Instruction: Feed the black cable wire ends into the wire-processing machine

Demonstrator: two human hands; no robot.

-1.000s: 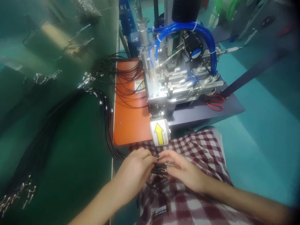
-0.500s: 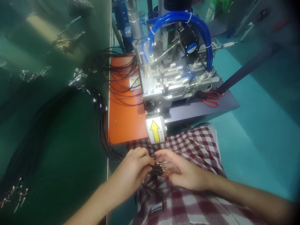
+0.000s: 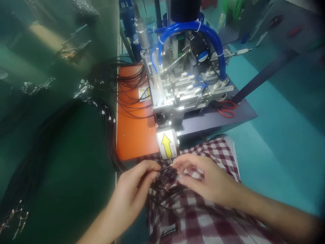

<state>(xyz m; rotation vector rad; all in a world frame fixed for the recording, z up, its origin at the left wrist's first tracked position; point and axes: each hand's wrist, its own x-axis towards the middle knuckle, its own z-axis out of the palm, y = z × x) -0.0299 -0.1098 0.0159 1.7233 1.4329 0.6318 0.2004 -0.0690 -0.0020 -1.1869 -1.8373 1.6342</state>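
My left hand (image 3: 137, 183) pinches a thin black cable (image 3: 165, 168) between thumb and fingers. The cable's end points right, with fine light wires (image 3: 172, 163) fanning out at its tip. At that tip, the fingertips of my right hand (image 3: 200, 174) touch or nearly touch the wires; its thumb stands apart from the fingers. Below both hands, more black cables with bare wire ends (image 3: 161, 184) lie over the lap, on red-and-white checked cloth (image 3: 198, 217). Just beyond the fingers is a white machine cover (image 3: 167, 144) with a yellow arrow.
A metal machine (image 3: 188, 91) with a thick blue hose (image 3: 188, 26) stands ahead on an orange plate (image 3: 134, 135). Several black cables cross the plate. On the left, a dark green table (image 3: 76, 169) carries a long cable bundle (image 3: 33, 152). Red-handled scissors (image 3: 228, 110) lie beside the machine.
A bunch of cable ends was between my hands; now my left hand holds a single cable out, higher up. My right fingers have moved to its tip. The view has shifted slightly.
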